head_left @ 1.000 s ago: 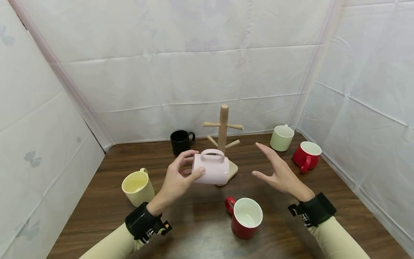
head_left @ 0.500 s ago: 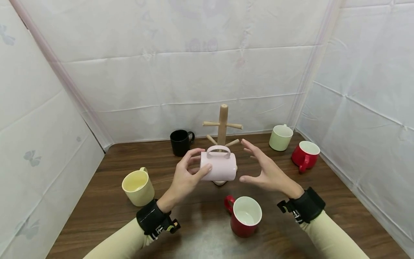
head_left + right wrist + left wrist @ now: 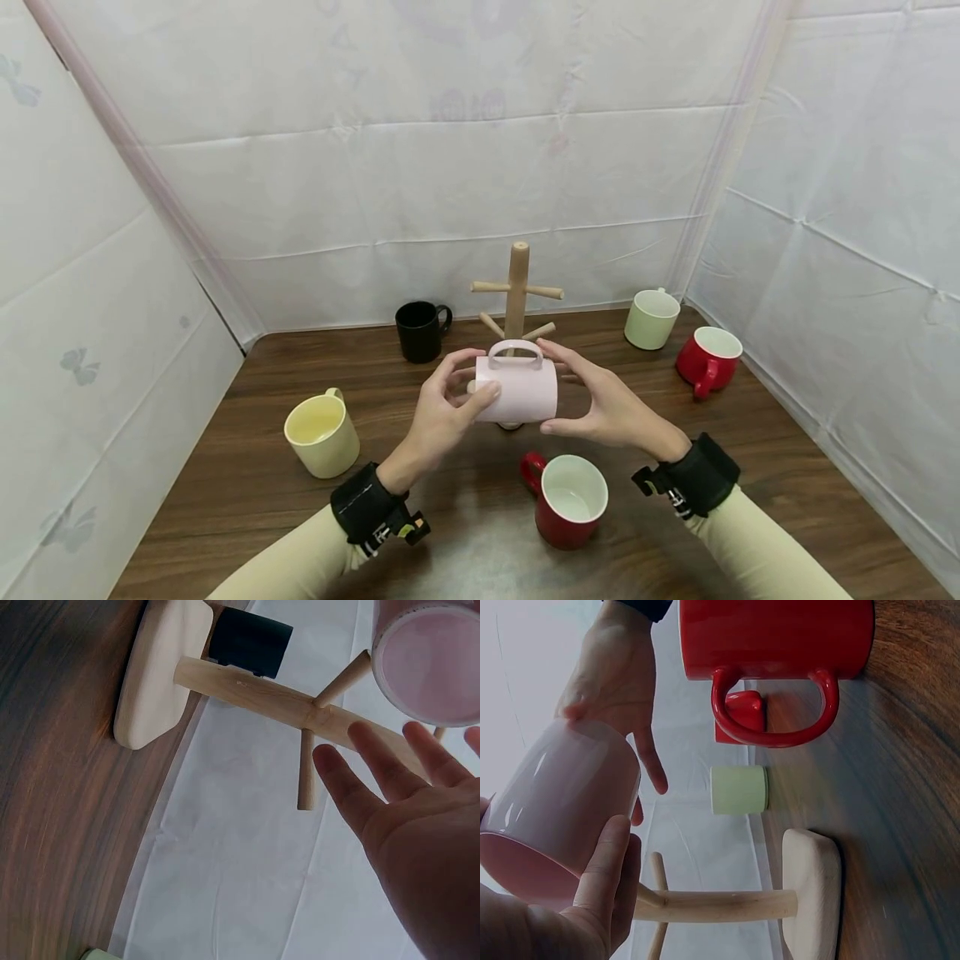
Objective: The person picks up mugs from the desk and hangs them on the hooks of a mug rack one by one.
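My left hand pinches the shiny pink round mug near the wooden peg stand; my right hand has fingers apart. The mug lies left-to-right, handle up. Only the left wrist view shows its left-facing mouth.

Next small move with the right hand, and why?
I'd probably close the right hand gently around the base end of the pink mug. The left hand grips the mug sideways by its mouth end, while the right hand is open at the base end; a second grip would likely steady it.
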Tool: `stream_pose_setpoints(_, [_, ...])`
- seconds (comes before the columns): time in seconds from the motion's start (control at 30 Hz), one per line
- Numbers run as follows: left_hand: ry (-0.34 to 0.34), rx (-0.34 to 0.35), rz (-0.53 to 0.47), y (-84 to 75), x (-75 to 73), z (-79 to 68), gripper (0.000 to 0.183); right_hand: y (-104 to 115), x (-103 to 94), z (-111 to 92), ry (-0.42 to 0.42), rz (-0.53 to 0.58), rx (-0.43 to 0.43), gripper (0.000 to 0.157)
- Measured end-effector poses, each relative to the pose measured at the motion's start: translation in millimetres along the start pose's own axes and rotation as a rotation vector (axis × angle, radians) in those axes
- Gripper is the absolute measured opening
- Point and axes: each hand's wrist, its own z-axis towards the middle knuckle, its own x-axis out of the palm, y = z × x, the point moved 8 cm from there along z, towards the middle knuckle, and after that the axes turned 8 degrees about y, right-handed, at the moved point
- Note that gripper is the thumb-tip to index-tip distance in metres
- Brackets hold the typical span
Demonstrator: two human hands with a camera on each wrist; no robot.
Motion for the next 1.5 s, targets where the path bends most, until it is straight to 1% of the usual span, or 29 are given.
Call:
stream_pose_setpoints(0.13, [0.005,-0.017,-0.010,2.9,0.9,-0.7,0.046,-12.6,4.9,-1.0,-0.014,0.009,-0.019,0.084])
stream_pose_setpoints(0.27, [0.008,-0.027,-0.017,5.5,1.3,-0.8,0.046,-34.9,10.6,-4.8,-0.014,-0.016,0.016,0.083])
stream_pose_setpoints(0.37, [0.008,-0.043,-0.028,8.7,1.2,-1.1,0.047,-41.8,12.7,-6.3,-0.008,-0.034,0.036,0.082])
stream_pose_setpoints(0.43, [0.009,-0.055,-0.030,10.5,1.1,-1.4,0.047,-37.6,12.1,-5.9,-0.015,-0.030,0.026,0.082])
stream_pose_setpoints(0.6, [0.011,-0.068,-0.029,12.8,0.7,-1.9,0.047,-12.9,6.5,-3.0,-0.038,-0.014,-0.015,0.080])
stream_pose_setpoints(0.67, [0.012,-0.069,-0.034,13.5,0.5,-2.0,0.047,-6.1,4.9,-2.2,-0.040,-0.013,-0.013,0.079])
stream_pose_setpoints(0.8, [0.013,-0.089,-0.041,16.8,0.3,-3.1,0.048,-2.5,4.1,-1.8,-0.049,-0.023,0.001,0.076])
stream_pose_setpoints(0.93, [0.026,-0.111,-0.037,18.3,0.9,-3.2,0.048,-3.5,4.0,-3.1,-0.075,-0.031,-0.007,0.075])
stream_pose_setpoints(1.03, [0.064,-0.096,-0.006,16.4,1.8,-1.7,0.047,-3.1,3.4,-3.6,-0.100,-0.045,-0.022,0.075])
stream_pose_setpoints(1.2, [0.155,-0.055,0.059,15.0,2.2,-0.5,0.047,-2.4,3.3,-3.1,-0.112,-0.048,-0.029,0.073])
stream_pose_setpoints(1.33, [0.206,-0.014,0.089,15.5,1.0,-1.1,0.055,-4.3,4.7,-3.2,-0.104,-0.046,-0.022,0.073])
stream_pose_setpoints(1.4, [0.224,0.015,0.102,14.6,0.1,-1.5,0.060,-5.4,5.2,-3.6,-0.100,-0.044,-0.020,0.073])
stream_pose_setpoints(1.5, [0.247,0.040,0.105,14.1,-1.7,-2.8,0.066,-7.1,6.0,-4.2,-0.097,-0.041,-0.018,0.073])
